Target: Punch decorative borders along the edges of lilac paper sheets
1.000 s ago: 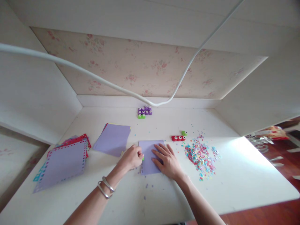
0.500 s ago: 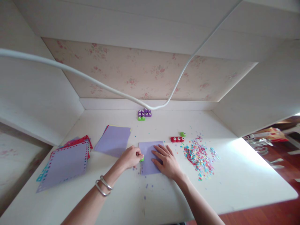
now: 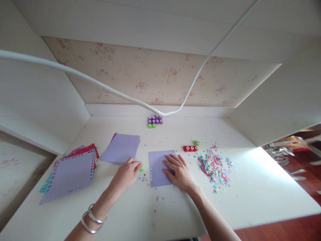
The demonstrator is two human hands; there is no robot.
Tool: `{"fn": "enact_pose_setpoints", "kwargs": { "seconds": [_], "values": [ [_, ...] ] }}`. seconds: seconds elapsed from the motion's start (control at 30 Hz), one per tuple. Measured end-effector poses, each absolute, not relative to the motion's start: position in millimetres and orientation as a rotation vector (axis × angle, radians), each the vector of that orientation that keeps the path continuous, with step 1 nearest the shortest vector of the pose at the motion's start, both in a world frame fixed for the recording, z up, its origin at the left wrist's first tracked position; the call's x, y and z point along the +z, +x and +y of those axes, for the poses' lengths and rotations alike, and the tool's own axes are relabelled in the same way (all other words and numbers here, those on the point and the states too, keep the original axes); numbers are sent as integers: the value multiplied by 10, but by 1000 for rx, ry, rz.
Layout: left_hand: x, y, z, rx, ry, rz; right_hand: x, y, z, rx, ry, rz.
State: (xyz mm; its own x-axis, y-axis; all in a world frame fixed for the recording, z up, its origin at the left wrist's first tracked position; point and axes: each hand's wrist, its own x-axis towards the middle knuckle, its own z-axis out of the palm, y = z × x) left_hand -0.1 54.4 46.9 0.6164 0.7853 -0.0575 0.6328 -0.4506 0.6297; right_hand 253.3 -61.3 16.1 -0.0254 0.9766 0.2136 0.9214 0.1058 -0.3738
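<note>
A green craft punch (image 3: 142, 168) is held in the closed fingers of my left hand (image 3: 129, 170), a little to the left of a purple sheet of paper (image 3: 157, 167) and apart from it. Small punched holes run down the lower left edge of that sheet. My right hand (image 3: 180, 170) lies flat on the sheet's right side with its fingers spread. Several purple paper bits (image 3: 142, 179) are scattered on the table between the punch and the sheet.
Purple sheets (image 3: 124, 147) lie stacked at left, beside hole-edged sheets (image 3: 72, 174). Purple punches (image 3: 157, 121) and green ones stand at the back. Three red punches (image 3: 191, 148) and a green punch (image 3: 197, 143) sit near a confetti pile (image 3: 214, 167). A white cable (image 3: 105, 88) hangs across.
My left hand has drawn the green punch leftward off the sheet's left edge, uncovering the punched holes there. My right hand has stayed in place on the paper.
</note>
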Motion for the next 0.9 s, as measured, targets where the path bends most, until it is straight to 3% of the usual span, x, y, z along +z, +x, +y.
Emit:
{"fn": "enact_pose_setpoints", "kwargs": {
  "seconds": [0.3,0.57,0.77,0.9],
  "values": [
    [305,-123,415,456,2247,1058,245,2451,-629,194,-1791,-1905],
    [460,175,113,594,2165,925,627,1985,-572,689,-1475,-1769],
    [337,154,8,619,2176,954,713,2202,-599,761,-1607,-1571],
    [229,69,-8,580,2150,972,724,2734,-540,574,-1861,-1334]
  ]
}}
